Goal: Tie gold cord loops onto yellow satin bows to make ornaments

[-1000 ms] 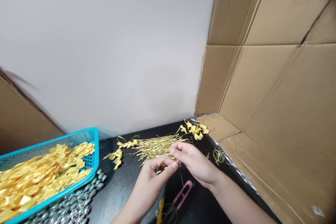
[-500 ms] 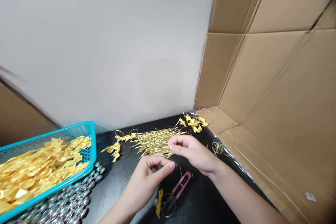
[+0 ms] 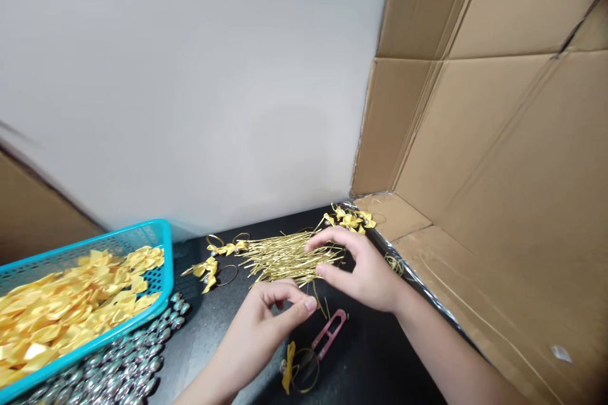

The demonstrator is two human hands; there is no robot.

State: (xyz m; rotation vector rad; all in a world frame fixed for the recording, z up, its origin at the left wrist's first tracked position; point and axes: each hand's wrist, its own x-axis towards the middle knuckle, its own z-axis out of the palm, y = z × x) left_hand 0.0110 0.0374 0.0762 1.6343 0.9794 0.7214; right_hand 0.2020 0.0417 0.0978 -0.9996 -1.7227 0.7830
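Observation:
My left hand [image 3: 270, 323] is closed in a pinch, thumb against forefinger, on what looks like a thin gold twist tie [image 3: 320, 302] that shows just beyond the fingertips. Over the right side of a pile of gold twist ties [image 3: 280, 256], my right hand [image 3: 363, 269] is open, thumb and fingers apart and nothing seen between them. Pink thread snips [image 3: 330, 333] lie on the black table below the hands. Beside them rests a yellow ribbon bow [image 3: 288, 368] with a silver bead and a wire ring.
A teal basket [image 3: 167, 266] of yellow ribbon bows [image 3: 71, 310] stands at left, with many silver beads [image 3: 128, 357] along its front. Finished-looking bows with rings [image 3: 209, 272] lie left of the pile, more bows [image 3: 349, 220] behind. Cardboard walls [image 3: 513, 139] enclose the right side.
My right hand has opened and drawn slightly right, away from my left fingertips. The left hand has stayed almost in place, still pinching; more of a gold strand now shows beside it.

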